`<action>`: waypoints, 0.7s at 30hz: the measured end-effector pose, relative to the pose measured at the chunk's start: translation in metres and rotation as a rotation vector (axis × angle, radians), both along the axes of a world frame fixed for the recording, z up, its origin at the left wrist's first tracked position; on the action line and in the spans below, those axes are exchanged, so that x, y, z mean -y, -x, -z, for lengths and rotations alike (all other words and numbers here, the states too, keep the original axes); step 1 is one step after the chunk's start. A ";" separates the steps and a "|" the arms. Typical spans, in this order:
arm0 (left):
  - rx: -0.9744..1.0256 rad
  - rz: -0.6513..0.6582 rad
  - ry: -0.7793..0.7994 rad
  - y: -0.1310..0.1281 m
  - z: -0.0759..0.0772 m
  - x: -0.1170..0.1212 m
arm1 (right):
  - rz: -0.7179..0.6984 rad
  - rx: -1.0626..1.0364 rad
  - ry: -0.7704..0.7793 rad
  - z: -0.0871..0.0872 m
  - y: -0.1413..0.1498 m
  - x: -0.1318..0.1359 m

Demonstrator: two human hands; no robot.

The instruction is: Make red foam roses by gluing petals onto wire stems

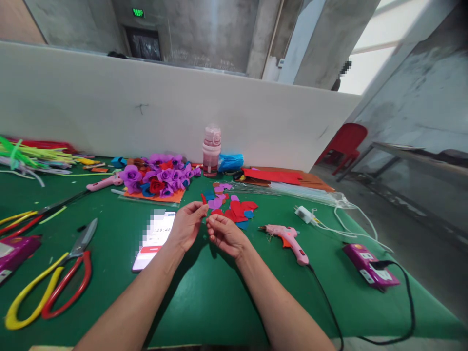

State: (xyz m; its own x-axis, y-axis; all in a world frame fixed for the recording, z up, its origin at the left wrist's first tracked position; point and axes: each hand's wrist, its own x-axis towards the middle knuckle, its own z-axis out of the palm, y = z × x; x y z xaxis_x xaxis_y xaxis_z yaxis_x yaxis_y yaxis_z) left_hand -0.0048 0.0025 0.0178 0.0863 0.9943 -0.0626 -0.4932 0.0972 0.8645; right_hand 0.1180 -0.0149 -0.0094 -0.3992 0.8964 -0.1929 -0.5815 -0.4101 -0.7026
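Over the middle of the green table, my left hand point(189, 224) is closed in a pinch on a small, narrow red petal point(204, 198), whose tip sticks up past the fingers. Close beside it, my right hand point(227, 236) has its thumb and fingertips pressed together; whatever they hold, if anything, is too small to make out. Just beyond both hands lies a loose scatter of cut petals, with red petals point(237, 209), purple petals point(215, 203) and blue ones. To the right rests a pink glue gun point(287, 238), its nozzle pointing left.
A lit phone point(155, 243) lies left of my hands, and large scissors point(73, 273) lie further left. Behind stand a bunch of purple and red flowers point(161, 175) and a pink bottle point(212, 151). A purple power strip point(369, 265) with cables occupies the right.
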 end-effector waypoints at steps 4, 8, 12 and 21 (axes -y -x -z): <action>0.004 0.016 0.011 0.001 0.000 -0.001 | -0.001 0.011 -0.012 0.000 0.000 -0.001; 0.007 0.024 0.019 0.002 0.000 -0.001 | -0.001 0.031 -0.021 0.000 0.000 0.000; 0.009 0.047 0.022 0.002 0.001 0.000 | 0.029 0.074 -0.073 -0.002 0.001 0.002; 0.021 0.087 0.041 0.001 0.004 -0.001 | 0.123 0.133 -0.108 -0.003 0.004 0.002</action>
State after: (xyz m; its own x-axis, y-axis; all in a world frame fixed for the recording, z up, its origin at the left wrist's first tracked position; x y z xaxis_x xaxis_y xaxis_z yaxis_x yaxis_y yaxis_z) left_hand -0.0058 0.0030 0.0139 0.1736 0.9796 -0.1008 -0.4993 0.1758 0.8484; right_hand 0.1145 -0.0171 -0.0059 -0.2626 0.9552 -0.1364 -0.5219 -0.2595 -0.8126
